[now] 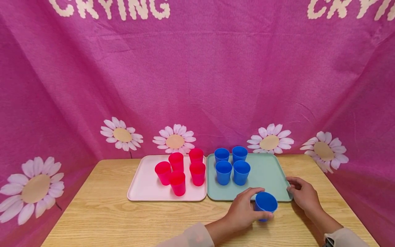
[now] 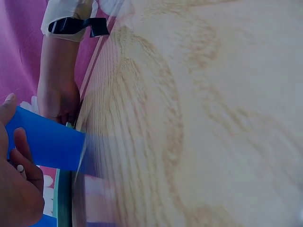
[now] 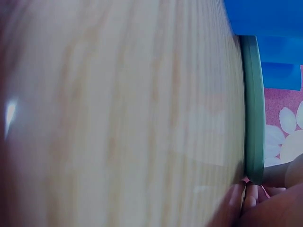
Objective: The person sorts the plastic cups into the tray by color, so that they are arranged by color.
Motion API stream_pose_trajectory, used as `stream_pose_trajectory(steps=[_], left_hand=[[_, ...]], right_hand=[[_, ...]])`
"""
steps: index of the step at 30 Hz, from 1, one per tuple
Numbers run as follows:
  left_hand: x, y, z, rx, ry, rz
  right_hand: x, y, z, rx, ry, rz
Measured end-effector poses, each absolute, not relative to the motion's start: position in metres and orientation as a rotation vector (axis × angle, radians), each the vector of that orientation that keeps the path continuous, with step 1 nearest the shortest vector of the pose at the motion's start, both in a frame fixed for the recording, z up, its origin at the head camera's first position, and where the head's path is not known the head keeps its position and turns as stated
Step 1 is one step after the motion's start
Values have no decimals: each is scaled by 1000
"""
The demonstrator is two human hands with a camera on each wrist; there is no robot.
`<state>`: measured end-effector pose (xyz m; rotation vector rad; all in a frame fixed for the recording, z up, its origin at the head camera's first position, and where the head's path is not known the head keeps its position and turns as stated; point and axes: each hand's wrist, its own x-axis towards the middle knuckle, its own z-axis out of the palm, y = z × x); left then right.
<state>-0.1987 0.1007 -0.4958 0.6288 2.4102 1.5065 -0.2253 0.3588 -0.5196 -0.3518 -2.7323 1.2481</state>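
The left hand (image 1: 243,209) gripped a blue cup (image 1: 265,204), fingers and thumb curled round its wall. The cup stood upright on the wooden table (image 1: 102,212), just in front of the teal tray (image 1: 268,173) and touching or nearly touching its near rim. The right hand (image 1: 303,195) rested at the tray's near right corner, fingers bent over the rim; the right wrist view showed fingertips (image 3: 236,198) against the tray edge, so it appeared to be steadying the tray rather than lifting it.

Four blue cups (image 1: 232,164) stood in a square on the left part of the teal tray. Five red cups (image 1: 182,169) stood on the adjoining pink tray (image 1: 145,187).

Judgement: to seat the held cup well, it should be lifted clear of the rim, kept upright, and set on bare tray beside the group without knocking them.
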Motion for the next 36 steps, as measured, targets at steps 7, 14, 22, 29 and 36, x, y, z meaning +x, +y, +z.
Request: stream_pose_trajectory(steps=[7, 14, 22, 29, 36], left_hand=[[-198, 102, -494, 573, 2381, 1522], [-200, 98, -492, 586, 2368, 1550], [-202, 92, -483, 550, 2368, 1625], [-209, 81, -478, 530, 2383, 1657], [-217, 69, -479, 528, 2409, 1715]], right_hand=[[-226, 358, -518, -374, -2735, 1272], [-225, 358, -519, -362, -2727, 1253], [-224, 358, -520, -337, -2711, 1236], [-225, 358, -521, -345, -2710, 1208], [-226, 359, -523, -333, -2705, 1185]])
